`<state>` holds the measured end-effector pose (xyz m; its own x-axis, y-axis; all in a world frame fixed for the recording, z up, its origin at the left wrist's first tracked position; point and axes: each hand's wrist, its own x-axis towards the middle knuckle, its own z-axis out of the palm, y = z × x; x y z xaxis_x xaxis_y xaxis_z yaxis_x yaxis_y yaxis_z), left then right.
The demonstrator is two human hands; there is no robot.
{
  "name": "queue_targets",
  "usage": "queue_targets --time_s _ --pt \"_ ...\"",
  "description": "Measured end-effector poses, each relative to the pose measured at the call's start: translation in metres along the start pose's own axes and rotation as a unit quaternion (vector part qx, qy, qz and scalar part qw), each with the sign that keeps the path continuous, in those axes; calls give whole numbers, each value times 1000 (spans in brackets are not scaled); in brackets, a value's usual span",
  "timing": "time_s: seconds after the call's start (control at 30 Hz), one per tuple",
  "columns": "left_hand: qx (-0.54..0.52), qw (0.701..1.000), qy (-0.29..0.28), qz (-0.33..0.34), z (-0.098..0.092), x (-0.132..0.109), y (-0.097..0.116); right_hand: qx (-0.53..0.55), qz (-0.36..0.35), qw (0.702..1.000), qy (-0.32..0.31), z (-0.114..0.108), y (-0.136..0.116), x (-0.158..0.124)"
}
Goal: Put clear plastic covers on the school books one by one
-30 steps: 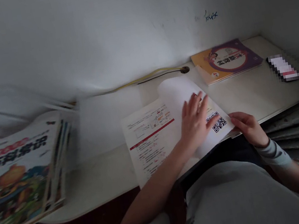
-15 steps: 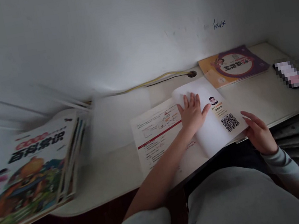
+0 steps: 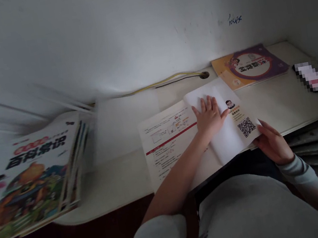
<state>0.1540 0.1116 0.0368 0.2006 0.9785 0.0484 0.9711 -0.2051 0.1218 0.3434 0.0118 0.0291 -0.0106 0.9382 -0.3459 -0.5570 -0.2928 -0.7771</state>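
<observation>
An open booklet (image 3: 228, 143) lies on the white desk near its front edge. Its left page (image 3: 159, 123) carries print, diagrams and a red band; the right side is mostly white, with a cartoon head and a QR code (image 3: 246, 127). My left hand (image 3: 209, 118) rests flat on the white part beside the fold, fingers spread. At the lower right corner of the booklet, my right hand (image 3: 272, 140) grips the edge, thumb side up. Its fingers under the sheet are partly hidden.
A stack of magazines (image 3: 42, 172) with a colourful cover stands at the left. An orange and purple book (image 3: 251, 66) lies at the back right, with a phone (image 3: 311, 76) beside it. A yellow cable (image 3: 164, 80) runs along the wall into a desk hole (image 3: 204, 75).
My right hand has closed in on the booklet's corner, its fingers now against the edge. The left hand stays flat on the page. The view has shifted slightly.
</observation>
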Motion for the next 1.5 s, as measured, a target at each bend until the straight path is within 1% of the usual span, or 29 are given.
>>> queue_targets --time_s 0.07,0.13,0.2,0.27,0.33,0.4,0.47,0.57,0.6,0.67,0.77,0.87,0.97,1.03,1.07,1.1,1.17,1.23,1.27,1.3,1.33,1.37,1.43,1.5 --pt "18 1000 3 12 3 1 3 0 0 1000 -8 5 1 -5" --pt "27 999 -7 25 5 1 5 -11 -5 1000 -17 8 4 -8" --pt "17 999 -11 26 2 1 6 -35 -15 999 -17 7 7 -9" --pt "-12 1000 9 17 -4 0 2 -70 -30 997 -8 2 9 -7" --pt "-54 997 50 3 -10 -2 -9 -104 -43 994 4 -4 10 -3" --pt "-95 991 90 -20 -14 -2 -25 -129 -56 990 11 -9 10 0" --pt "-117 986 105 -51 -16 3 -44 -132 -64 989 11 -9 11 1" --pt "-107 986 83 -94 -17 21 -66 -103 -71 992 11 1 13 -6" --pt "-97 987 74 -103 -18 29 -70 -93 -65 994 10 6 15 -9" --pt "-82 989 58 -110 -19 46 -74 -89 -30 996 -9 15 20 -16" --pt "-92 990 27 -100 -20 69 -75 -116 23 992 -43 19 29 -20" --pt "-130 989 -6 -73 -23 85 -81 -149 14 988 -33 15 34 -16" --pt "-208 977 -7 -42 -27 96 -97 -218 5 976 -26 12 32 -10" --pt "-302 953 0 -23 -28 97 -111 -278 -6 960 -27 13 27 -7" --pt "-361 932 -2 -16 -28 96 -119 -305 -24 952 -25 14 23 -6" --pt "-425 905 -5 -15 -28 94 -126 -329 -50 943 -18 14 19 -5" --pt "-551 834 -15 -28 -25 87 -138 -363 -115 925 5 14 10 0" --pt "-651 757 -24 -43 -20 77 -145 -379 -172 909 32 10 0 9" --pt "-687 725 -29 -47 -18 73 -147 -385 -194 901 43 7 -6 17" --pt "-712 700 -34 -46 -16 68 -148 -391 -213 894 53 3 -12 26" --pt "-728 683 -38 -43 -13 64 -148 -397 -231 886 61 -1 -18 36" --pt "-736 674 -43 -42 -12 60 -149 -402 -250 878 68 -4 -24 48" --pt "-738 671 -50 -46 -10 52 -150 -411 -288 862 69 -8 -36 73" --pt "-731 678 -54 -58 -11 41 -154 -412 -316 853 54 -6 -49 98"
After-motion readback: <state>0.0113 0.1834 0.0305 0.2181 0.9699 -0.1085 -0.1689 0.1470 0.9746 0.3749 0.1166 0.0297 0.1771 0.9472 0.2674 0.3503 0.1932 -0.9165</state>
